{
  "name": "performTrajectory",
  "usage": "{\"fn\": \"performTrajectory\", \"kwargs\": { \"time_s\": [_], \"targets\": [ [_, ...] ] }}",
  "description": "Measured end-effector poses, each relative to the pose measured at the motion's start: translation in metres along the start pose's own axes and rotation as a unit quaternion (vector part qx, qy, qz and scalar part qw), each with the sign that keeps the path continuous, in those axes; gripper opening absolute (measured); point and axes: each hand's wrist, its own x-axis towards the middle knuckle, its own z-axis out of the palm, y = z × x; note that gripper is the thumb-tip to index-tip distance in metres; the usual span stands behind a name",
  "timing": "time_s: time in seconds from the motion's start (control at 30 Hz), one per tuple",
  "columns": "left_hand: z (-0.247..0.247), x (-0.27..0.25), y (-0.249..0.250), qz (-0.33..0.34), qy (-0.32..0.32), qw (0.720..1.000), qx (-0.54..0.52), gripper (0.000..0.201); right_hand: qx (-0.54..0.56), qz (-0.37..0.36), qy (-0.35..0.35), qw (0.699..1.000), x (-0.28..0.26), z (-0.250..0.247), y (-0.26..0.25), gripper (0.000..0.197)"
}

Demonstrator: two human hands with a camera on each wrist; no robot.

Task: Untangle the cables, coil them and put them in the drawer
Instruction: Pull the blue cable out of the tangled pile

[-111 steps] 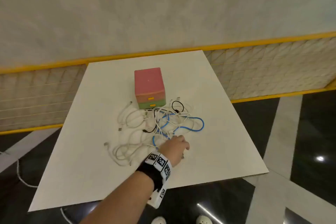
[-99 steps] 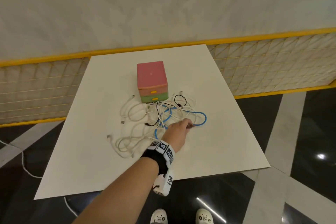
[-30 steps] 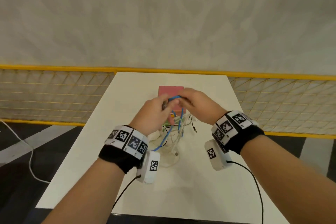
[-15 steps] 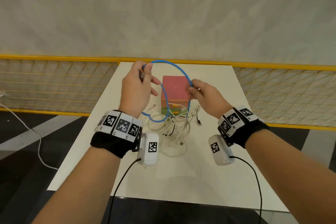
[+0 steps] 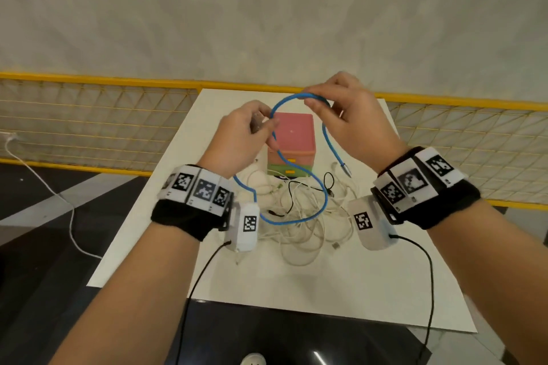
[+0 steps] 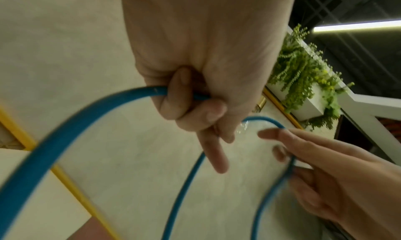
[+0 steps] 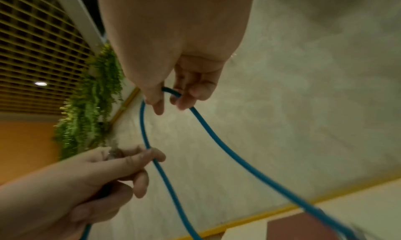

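Blue cable (image 5: pixel 297 170) looped between left hand (image 5: pixel 241 139) and right hand (image 5: pixel 353 123), apparently pinched.

Your right hand (image 7: pixel 173 58) pinches the blue cable (image 7: pixel 219 146) between thumb and fingers. The cable bends over there and runs down in two lines. Lower left, your left hand (image 7: pixel 86 178) holds one line and a shiny plug. Green plants (image 7: pixel 89 105) hang behind.

Pale plaster wall (image 5: pixel 267 9) behind a yellow-railed mesh fence (image 5: pixel 89 121); dark glossy floor (image 5: pixel 35 246) with light stripes; white table (image 5: pixel 370 290); hanging green plants (image 6: pixel 303 75) by a ceiling light strip (image 6: pixel 358 27)
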Motion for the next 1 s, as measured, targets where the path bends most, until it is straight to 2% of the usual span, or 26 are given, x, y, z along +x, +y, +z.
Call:
{"fn": "performTrajectory", "kwargs": {
  "time_s": [0.07,0.13,0.2,0.3,0.37,0.47,0.57,0.63,0.7,0.8,0.9,1.0],
  "targets": [
    [-0.013,-0.006,0.000,0.021,0.017,0.999,-0.020,0.009,-0.079,-0.031,-0.037,0.996,-0.008,-0.013,-0.014,0.021],
    [-0.025,-0.012,0.000,0.040,0.052,0.997,-0.039,0.011,-0.115,-0.052,-0.121,0.985,-0.020,-0.020,-0.030,0.018],
    [-0.032,-0.017,0.000,0.044,0.076,0.995,-0.054,0.012,-0.108,-0.038,-0.224,0.968,-0.033,-0.021,-0.045,0.018],
    [-0.034,-0.026,0.004,0.048,0.059,0.994,-0.076,0.012,-0.053,0.000,-0.349,0.936,-0.050,-0.018,-0.059,0.023],
    [-0.032,-0.033,0.007,0.045,0.033,0.994,-0.096,0.011,-0.031,0.001,-0.372,0.928,-0.057,-0.012,-0.061,0.027],
    [-0.024,-0.044,0.017,0.035,-0.015,0.989,-0.145,0.012,-0.054,-0.022,-0.341,0.938,-0.059,0.003,-0.054,0.031],
    [-0.015,-0.054,0.031,0.025,-0.042,0.979,-0.200,0.008,0.011,0.026,-0.328,0.944,-0.058,0.025,-0.046,0.033],
    [-0.010,-0.058,0.040,0.008,-0.083,0.966,-0.246,0.008,0.123,0.104,-0.353,0.922,-0.061,0.039,-0.048,0.033],
    [-0.006,-0.059,0.045,0.003,-0.113,0.957,-0.266,0.016,0.210,0.131,-0.371,0.895,-0.064,0.050,-0.051,0.027],
    [-0.006,-0.057,0.045,0.013,-0.079,0.968,-0.239,0.025,0.275,0.136,-0.386,0.870,-0.073,0.062,-0.055,0.029],
    [-0.017,-0.052,0.040,0.012,-0.014,0.957,-0.289,0.028,0.217,0.104,-0.447,0.862,-0.093,0.072,-0.057,0.025],
    [-0.036,-0.048,0.032,-0.001,0.035,0.944,-0.329,0.030,0.157,0.096,-0.582,0.792,-0.119,0.080,-0.050,0.029]
  ]
}}
